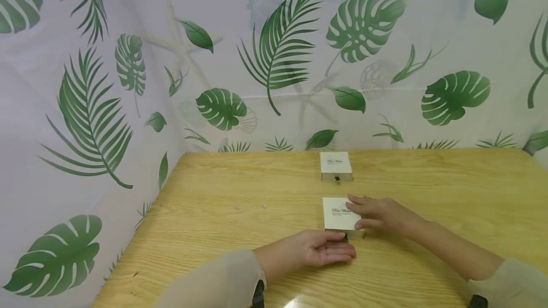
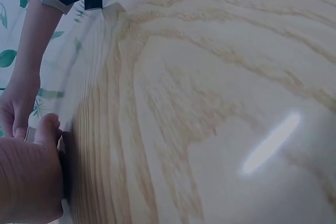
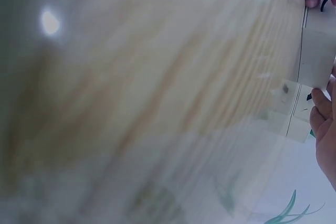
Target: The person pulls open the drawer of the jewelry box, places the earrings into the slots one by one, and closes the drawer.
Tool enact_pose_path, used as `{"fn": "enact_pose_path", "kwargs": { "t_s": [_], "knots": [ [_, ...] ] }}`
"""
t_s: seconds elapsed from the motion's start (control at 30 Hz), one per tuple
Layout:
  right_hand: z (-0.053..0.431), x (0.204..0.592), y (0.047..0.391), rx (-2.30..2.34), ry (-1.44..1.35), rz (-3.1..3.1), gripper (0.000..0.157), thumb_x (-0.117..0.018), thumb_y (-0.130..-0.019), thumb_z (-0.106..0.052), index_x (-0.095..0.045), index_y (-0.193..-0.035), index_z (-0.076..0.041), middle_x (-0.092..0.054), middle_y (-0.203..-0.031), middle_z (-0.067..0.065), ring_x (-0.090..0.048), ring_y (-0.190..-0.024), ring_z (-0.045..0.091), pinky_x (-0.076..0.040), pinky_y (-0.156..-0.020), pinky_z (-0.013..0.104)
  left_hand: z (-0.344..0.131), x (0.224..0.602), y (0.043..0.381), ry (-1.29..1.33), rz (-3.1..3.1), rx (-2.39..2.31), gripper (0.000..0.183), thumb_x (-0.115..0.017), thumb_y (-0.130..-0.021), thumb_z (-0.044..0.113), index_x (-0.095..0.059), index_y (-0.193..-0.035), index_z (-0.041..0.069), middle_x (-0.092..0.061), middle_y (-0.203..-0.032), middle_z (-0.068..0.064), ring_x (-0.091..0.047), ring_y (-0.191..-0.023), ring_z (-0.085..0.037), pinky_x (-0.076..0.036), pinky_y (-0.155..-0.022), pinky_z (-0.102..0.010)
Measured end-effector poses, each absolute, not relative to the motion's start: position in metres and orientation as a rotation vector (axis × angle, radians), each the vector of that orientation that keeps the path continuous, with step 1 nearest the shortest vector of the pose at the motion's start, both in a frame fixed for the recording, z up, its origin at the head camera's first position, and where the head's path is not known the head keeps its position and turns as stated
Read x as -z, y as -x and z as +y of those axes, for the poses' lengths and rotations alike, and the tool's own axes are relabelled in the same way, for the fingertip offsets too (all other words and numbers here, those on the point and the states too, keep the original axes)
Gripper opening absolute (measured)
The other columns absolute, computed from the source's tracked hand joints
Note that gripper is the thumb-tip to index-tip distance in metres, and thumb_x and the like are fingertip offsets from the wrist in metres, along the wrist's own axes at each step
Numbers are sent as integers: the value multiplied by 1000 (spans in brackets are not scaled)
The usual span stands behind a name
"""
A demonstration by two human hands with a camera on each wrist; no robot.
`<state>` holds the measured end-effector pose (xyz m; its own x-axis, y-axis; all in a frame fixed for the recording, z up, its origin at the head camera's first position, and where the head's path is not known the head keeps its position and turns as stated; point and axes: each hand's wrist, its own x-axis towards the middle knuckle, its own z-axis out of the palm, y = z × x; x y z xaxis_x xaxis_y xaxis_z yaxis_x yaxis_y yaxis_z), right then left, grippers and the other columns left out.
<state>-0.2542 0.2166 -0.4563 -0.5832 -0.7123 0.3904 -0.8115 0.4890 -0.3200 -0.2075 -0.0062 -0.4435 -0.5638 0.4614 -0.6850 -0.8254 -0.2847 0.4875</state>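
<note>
A white gift box (image 1: 338,215) with dark lettering on its lid lies on the table in front of me. My right hand (image 1: 381,214) holds it at its right side, fingers over the far part of the lid and thumb near the front corner. At the box's front edge my left hand (image 1: 325,248) is turned partly palm up, its thumb tip right at the small black pull tab (image 1: 346,235). Its other fingers lie loosely below, apart from the thumb. In the right wrist view, the black tab (image 3: 324,4) shows as a loop beside the left fingertips.
A second white box (image 1: 336,165) of the same kind stands farther back, its black tab facing me. Two tiny shiny pieces (image 1: 264,206) lie left of the near box. Behind the wooden table (image 1: 205,260) hangs a leaf-print cloth (image 1: 274,61), also along the left side.
</note>
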Motion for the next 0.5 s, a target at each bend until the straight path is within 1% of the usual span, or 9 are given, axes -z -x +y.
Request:
{"fn": "enact_pose_path", "kwargs": {
  "t_s": [0.3, 0.5],
  "knots": [
    [217, 458, 254, -736, -1313, -2524, 48, -73, -80, -24, -63, -122, -2, -56, -126, 22, -58, -106, 44, -51, -83, 52, 5, 447, 205, 544, 1141, -1962, 24, -52, -96, 6, -58, -110, -13, -55, -123, -31, -52, -120, -37, -45, -99, -40],
    [217, 457, 253, -742, -1322, -2509, 48, -74, -79, -24, -63, -120, -1, -56, -124, 24, -58, -104, 48, -49, -82, 54, 8, 450, 205, 581, 1173, -1969, 22, -51, -96, 5, -60, -107, -11, -59, -118, -30, -55, -116, -37, -48, -96, -40]
  ]
}}
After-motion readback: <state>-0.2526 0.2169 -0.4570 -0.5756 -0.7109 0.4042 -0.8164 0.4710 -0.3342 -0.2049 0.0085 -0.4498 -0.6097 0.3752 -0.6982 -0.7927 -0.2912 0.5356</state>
